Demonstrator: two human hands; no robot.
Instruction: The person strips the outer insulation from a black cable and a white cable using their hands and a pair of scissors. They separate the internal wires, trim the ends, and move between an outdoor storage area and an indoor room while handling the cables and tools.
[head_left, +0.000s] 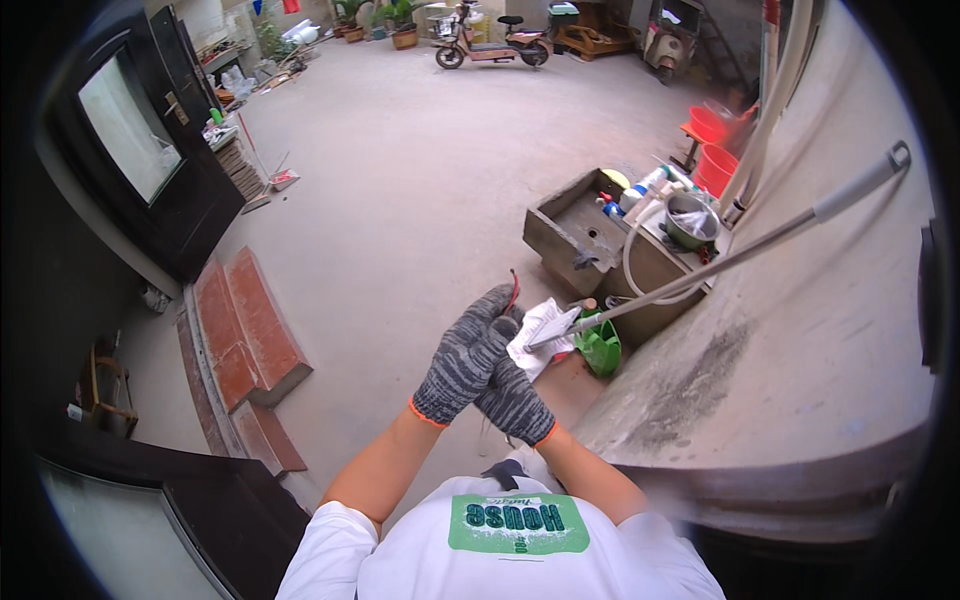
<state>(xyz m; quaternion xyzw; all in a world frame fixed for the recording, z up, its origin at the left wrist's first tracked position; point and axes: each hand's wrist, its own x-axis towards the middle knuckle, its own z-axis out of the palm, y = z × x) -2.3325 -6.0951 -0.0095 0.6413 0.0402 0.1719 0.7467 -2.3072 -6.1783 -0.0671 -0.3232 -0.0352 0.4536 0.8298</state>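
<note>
A bare concrete yard [420, 150] stretched out below, with a parked scooter [495, 45] at its far end, red buckets [715, 150] by the wall and a stone sink [585, 235] crowded with bottles and a metal pot [690, 222]. In the foreground a person in grey knitted gloves worked on the lower end of a long metal pole [720, 255] that ran up to the right. The left hand [465, 358] was closed, its grip curled near the pole's tip, where a thin red wire [514, 285] stuck up above the fingers. The right hand [512, 398], crossed beneath the left, was also closed, apparently on a white rag [542, 330] wrapped at the pole's end; what exactly each glove pinched could not be told. A green watering can [600, 345] stood just beside the hands on the ground. The long pole seemed liable to swing or slip out of the rag if either hold loosened, and its far end could have struck the wall or the things on the sink; the wire's end could have snagged a glove
</note>
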